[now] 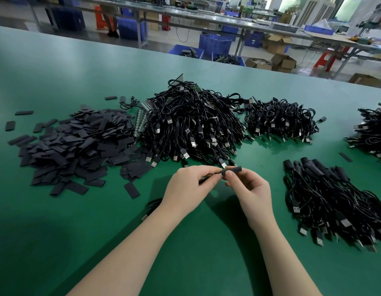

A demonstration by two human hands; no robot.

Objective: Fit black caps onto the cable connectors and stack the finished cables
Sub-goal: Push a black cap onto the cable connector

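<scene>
A heap of flat black caps [74, 146] lies on the left of the green table [57, 77]. A big pile of black USB cables [191, 127] sits in the middle. My left hand [189, 189] pinches a cable's connector end; the rest of that cable [152, 207] trails under my wrist. My right hand [249, 189] pinches a black cap [232, 169] that sits over the connector, just in front of the big pile. A stack of capped cables [334, 201] lies to the right of my hands.
A smaller cable pile [281, 120] lies behind the stack, and another [373, 133] at the right edge. Loose caps [132, 190] are scattered near my left hand. Beyond the table's far edge stand blue crates [215, 42], cardboard boxes and other benches.
</scene>
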